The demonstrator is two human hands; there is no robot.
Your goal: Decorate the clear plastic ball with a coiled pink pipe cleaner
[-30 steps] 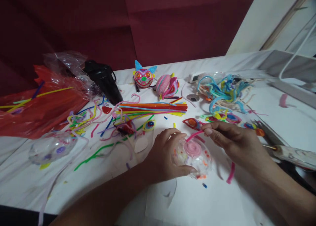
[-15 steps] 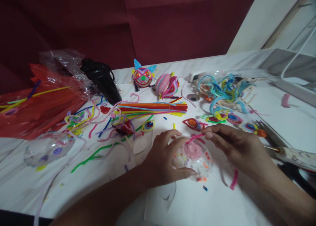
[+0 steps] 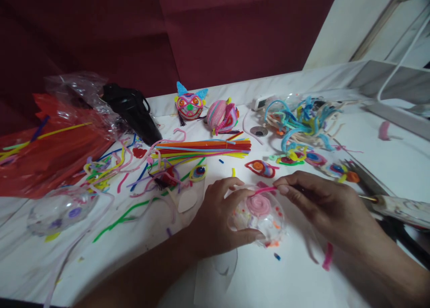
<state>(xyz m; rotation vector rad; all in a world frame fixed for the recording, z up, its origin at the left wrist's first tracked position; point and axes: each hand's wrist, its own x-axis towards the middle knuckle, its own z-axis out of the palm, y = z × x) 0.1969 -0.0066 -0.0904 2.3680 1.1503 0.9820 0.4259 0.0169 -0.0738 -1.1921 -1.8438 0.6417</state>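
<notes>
A clear plastic dome [image 3: 268, 232] with a pink pipe-cleaner spiral [image 3: 258, 205] on top rests on white paper. My left hand [image 3: 223, 214] is closed around the dome's left side, thumb in front and fingers behind. Between the thumb and fingers of my right hand [image 3: 312, 198] is a bright pink pipe cleaner [image 3: 264, 190]. One end lies against the dome beside the spiral, near my left forefinger; the other hangs out below my right hand. Coiled pipe-cleaner eye shapes [image 3: 260, 168] lie just behind the dome.
A bundle of coloured pipe cleaners [image 3: 201, 147] lies behind my hands, with two decorated balls [image 3: 190, 106] beyond. Scissors [image 3: 369, 187] and a light-handled tool [image 3: 403, 209] are at right. A black bottle [image 3: 134, 113], red bag [image 3: 60, 146] and another clear dome [image 3: 62, 211] are at left.
The view has shifted slightly. My right hand still pinches the pink pipe cleaner, whose loose end has swung a little to the right. My left hand keeps its hold on the dome.
</notes>
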